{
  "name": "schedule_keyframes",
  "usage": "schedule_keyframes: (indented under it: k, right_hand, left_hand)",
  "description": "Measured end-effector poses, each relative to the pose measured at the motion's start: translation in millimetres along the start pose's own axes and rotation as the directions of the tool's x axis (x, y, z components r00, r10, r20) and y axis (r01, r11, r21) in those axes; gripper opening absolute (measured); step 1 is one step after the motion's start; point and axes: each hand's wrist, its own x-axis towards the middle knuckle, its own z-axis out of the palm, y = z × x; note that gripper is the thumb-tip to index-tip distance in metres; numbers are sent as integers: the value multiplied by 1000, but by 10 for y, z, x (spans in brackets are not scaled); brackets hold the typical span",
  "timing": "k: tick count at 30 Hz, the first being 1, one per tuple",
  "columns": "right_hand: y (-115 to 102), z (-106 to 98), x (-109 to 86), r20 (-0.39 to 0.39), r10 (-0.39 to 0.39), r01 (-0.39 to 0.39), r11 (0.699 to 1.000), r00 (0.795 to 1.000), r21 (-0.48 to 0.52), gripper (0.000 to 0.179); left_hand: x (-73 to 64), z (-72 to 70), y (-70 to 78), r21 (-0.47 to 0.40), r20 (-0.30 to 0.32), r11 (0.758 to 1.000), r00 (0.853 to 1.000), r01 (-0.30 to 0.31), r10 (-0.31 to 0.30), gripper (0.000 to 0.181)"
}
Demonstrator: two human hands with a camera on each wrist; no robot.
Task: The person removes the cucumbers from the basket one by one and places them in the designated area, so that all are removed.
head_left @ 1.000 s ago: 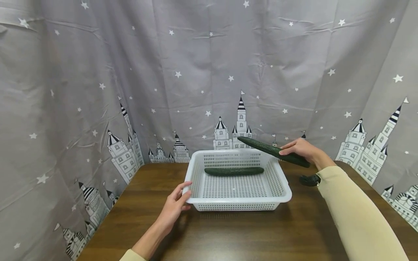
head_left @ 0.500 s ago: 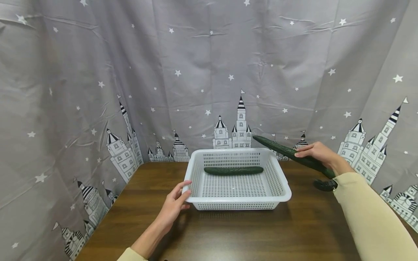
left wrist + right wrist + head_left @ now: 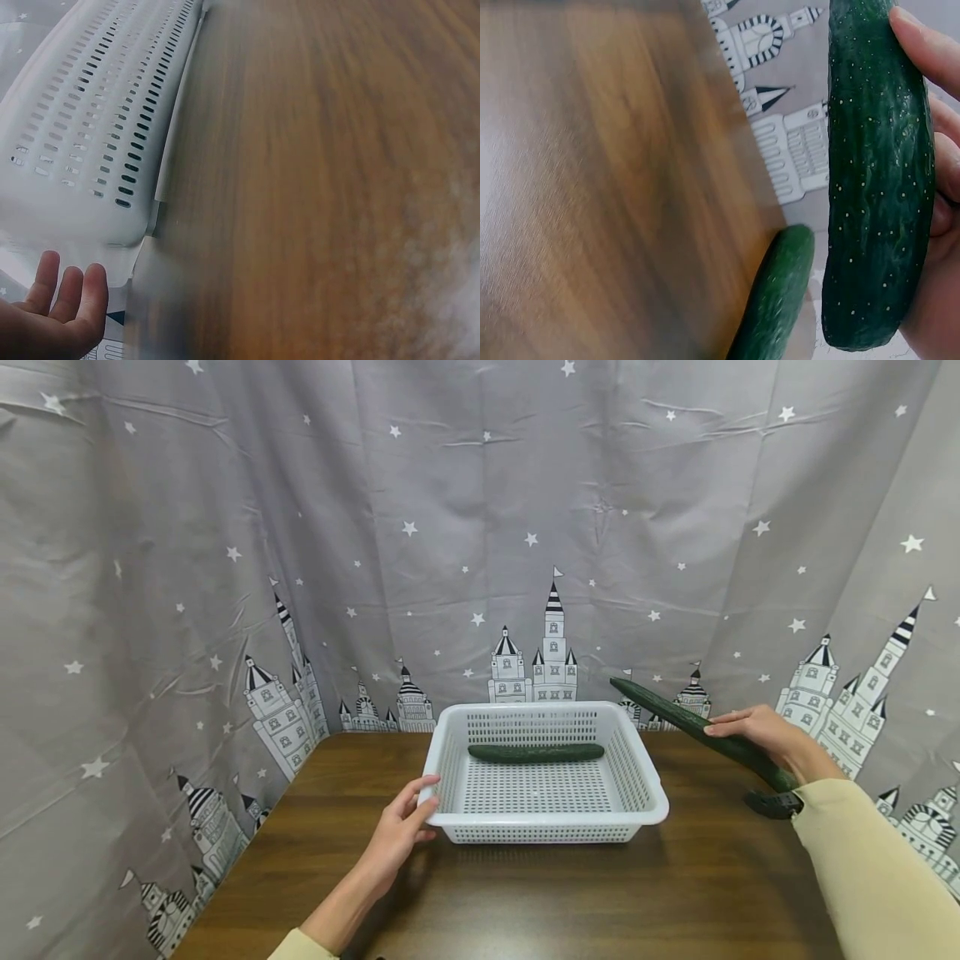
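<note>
My right hand [image 3: 772, 739] holds a long dark green cucumber [image 3: 675, 714] raised at the right, its far end tilted up toward the curtain. In the right wrist view, the fingers wrap one side of this cucumber [image 3: 877, 180]. Another cucumber [image 3: 772, 300] shows below it there, near the table's edge. A third cucumber [image 3: 536, 753] lies crosswise inside the white plastic basket [image 3: 547, 818]. My left hand [image 3: 401, 822] grips the basket's front left rim, thumb over the top. Several of its fingers [image 3: 94, 296] show under the rim in the left wrist view.
The basket stands on a brown wooden table [image 3: 360, 768]. A grey curtain [image 3: 480, 568] printed with stars and castles hangs behind and at both sides. A black device [image 3: 772, 804] is strapped at the right wrist.
My right hand has moved to the right and slightly down with its cucumber, away from the basket. The left hand, the basket and the cucumber inside have stayed put.
</note>
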Motion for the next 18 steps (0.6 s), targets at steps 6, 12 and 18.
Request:
schedule_keyframes:
  k: [6, 12, 18]
  right_hand:
    - [158, -12, -111, -48, 20, -21, 999, 999, -32, 62]
    - [285, -10, -189, -98, 49, -54, 998, 994, -45, 61]
    - [406, -7, -262, -108, 74, -78, 997, 991, -27, 59]
  left_hand:
    - [-4, 8, 13, 0, 0, 1000, 1000, 3, -3, 38]
    - [1, 0, 21, 5, -11, 1000, 1000, 4, -3, 37]
    - [-8, 0, 27, 11, -9, 1000, 1000, 6, -6, 37]
